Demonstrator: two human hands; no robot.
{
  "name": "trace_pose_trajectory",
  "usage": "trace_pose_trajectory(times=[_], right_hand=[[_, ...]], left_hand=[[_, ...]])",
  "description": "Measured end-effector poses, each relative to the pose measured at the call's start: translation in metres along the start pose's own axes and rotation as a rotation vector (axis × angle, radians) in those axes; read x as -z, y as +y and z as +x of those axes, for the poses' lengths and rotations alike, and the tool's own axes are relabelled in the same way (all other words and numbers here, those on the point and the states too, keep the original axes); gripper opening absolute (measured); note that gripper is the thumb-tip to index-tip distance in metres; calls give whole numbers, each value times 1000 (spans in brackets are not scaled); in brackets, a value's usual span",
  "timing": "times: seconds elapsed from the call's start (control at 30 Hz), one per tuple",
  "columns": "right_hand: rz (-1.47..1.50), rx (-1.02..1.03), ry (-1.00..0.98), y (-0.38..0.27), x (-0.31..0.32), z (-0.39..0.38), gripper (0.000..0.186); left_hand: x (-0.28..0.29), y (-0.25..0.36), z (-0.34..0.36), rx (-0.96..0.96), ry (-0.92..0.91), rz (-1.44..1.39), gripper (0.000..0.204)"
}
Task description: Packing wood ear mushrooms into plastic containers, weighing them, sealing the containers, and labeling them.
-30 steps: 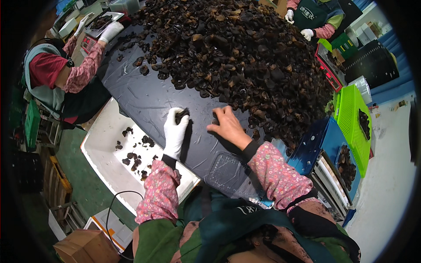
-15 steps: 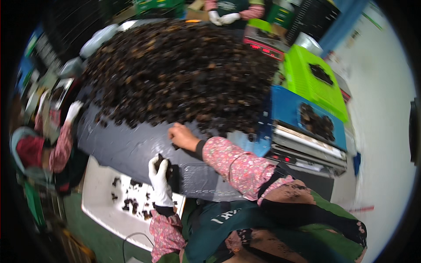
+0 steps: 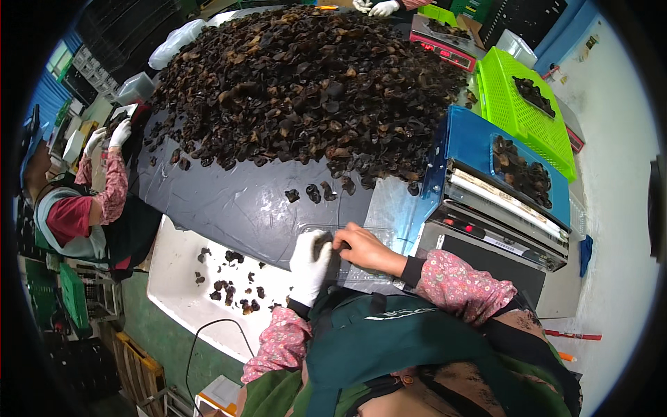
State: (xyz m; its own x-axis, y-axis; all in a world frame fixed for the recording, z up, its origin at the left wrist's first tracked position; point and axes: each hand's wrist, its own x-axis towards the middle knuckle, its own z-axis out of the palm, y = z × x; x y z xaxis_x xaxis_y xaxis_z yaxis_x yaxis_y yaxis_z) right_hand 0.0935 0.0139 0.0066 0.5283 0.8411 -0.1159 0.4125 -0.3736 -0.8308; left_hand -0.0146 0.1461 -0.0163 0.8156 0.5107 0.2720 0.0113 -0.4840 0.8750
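Note:
My left hand (image 3: pixel 309 267), in a white glove, is closed around dark wood ear mushroom pieces (image 3: pixel 322 240) near the table's front edge. My bare right hand (image 3: pixel 365 249) meets it from the right, thumb and fingers pinched at a dark piece by the glove. Beneath both hands lies a clear plastic tray (image 3: pixel 379 240), mostly hidden by them. A big heap of wood ears (image 3: pixel 299 97) covers the far part of the grey-sheeted table (image 3: pixel 229 198). Several loose pieces (image 3: pixel 313 193) lie between the heap and my hands.
A white tub (image 3: pixel 170 278) with scattered scraps stands at the front left. To the right are a blue-topped machine (image 3: pixel 465 132) bearing a filled tray, a green basket (image 3: pixel 497 90) and a red scale (image 3: pixel 445 54). A co-worker (image 3: pixel 76 208) works at left; another's gloved hands (image 3: pixel 379 8) show at the back.
My right hand has drawn back from the heap's edge to my left hand. The left has shifted right, over the clear tray. The head view has moved too.

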Motion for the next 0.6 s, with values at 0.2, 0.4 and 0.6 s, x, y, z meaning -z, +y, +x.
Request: trace_pose_trajectory(times=[0.2, 0.4, 0.6], right_hand=[[-302, -29, -240, -13, 8, -6, 32], [-528, -102, -45, -21, 55, 43, 39], [-473, -24, 227, 8, 33, 104, 45]], left_hand=[[2, 2, -8, -131, -78, 600, 40], [15, 20, -13, -191, -342, 700, 65], [19, 27, 3, -219, -475, 751, 75]])
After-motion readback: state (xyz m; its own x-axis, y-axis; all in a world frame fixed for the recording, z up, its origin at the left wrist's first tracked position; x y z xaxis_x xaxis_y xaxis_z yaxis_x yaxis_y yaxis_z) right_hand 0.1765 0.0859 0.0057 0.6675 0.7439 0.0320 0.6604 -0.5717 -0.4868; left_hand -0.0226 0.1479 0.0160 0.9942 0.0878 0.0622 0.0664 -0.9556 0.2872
